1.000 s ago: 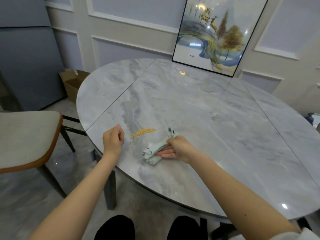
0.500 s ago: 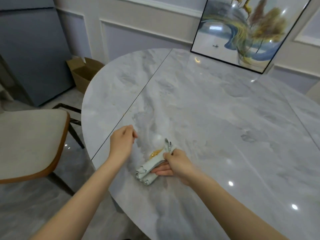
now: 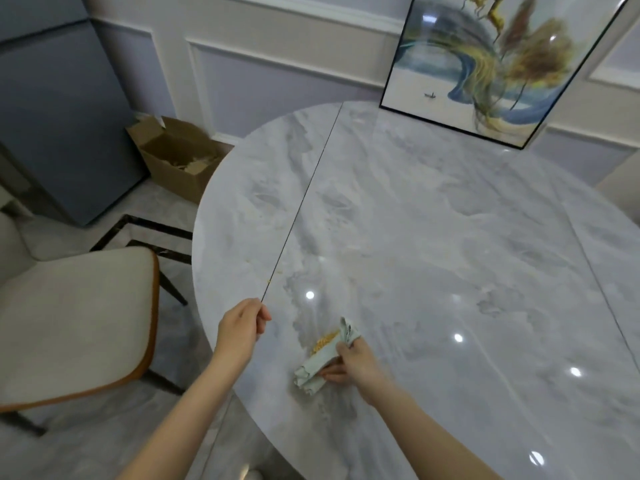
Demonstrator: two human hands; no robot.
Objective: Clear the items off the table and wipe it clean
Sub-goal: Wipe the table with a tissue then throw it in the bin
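Round marble table [image 3: 433, 220], glossy, ceiling lights reflecting off it in several spots. A thin dark seam is running across the top from the far edge toward the near left edge.

Right hand [image 3: 353, 363] is resting on the table near the near left edge, its grip closed on a bunched pale green cloth [image 3: 320, 367]. Fingers are wrapping over the cloth's top; one end is sticking up past the knuckles, the other end is lying crumpled on the marble toward the near edge.

A small heap of yellow crumbs [image 3: 325, 341] is sitting on the table, touching the far-left side of the cloth. A single yellow speck is lying on the seam, farther from the near edge than the left hand.

Left hand [image 3: 242, 329] is hovering at the near left edge, at the seam's near end, fingers curled in loosely. Nothing visible in its grip. Contact with the table: cannot tell.

A framed picture [image 3: 498, 64] is standing at the table's far edge, leaning against the wall.

Off the table, left side: a chair [image 3: 72, 320] with a pale seat and orange trim, close to the edge. Beyond it an open cardboard box [image 3: 176, 157] is sitting on the floor by the wall.
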